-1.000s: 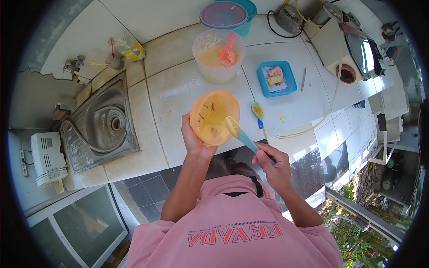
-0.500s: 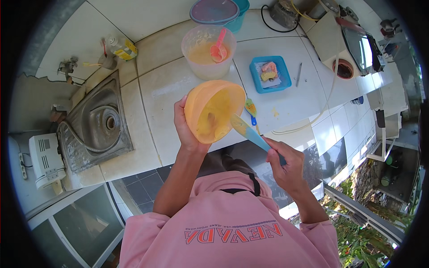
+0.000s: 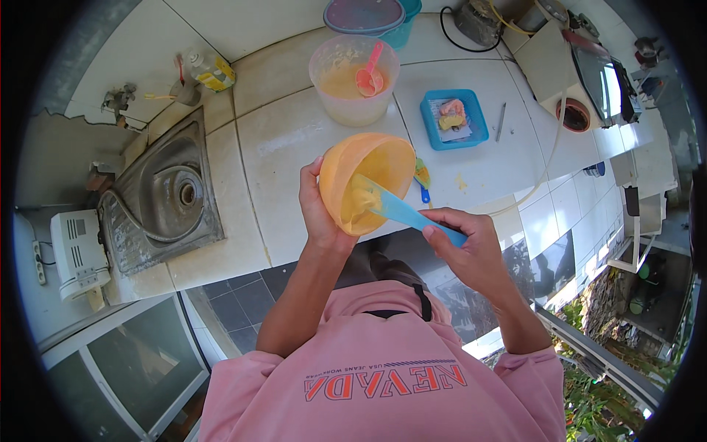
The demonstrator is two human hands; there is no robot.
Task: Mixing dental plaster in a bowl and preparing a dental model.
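My left hand grips a yellow-orange bowl from its left side and tilts its mouth to the right. Soft yellow paste coats the inside. My right hand is closed round the handle of a light-blue spatula. The spatula's blade reaches into the bowl, with a lump of yellow paste on its tip. Partly hidden behind the bowl, a small blue-handled tool smeared with yellow lies on the counter.
Beyond the bowl stands a translucent tub of pale batter holding a pink scoop. A blue tray with pink and yellow pieces sits right of it. A metal sink is at left. A thin metal stick lies at right.
The spatula has moved left from the bowl's rim into the bowl and now bears a lump of paste. The bowl has shifted slightly right in my left hand.
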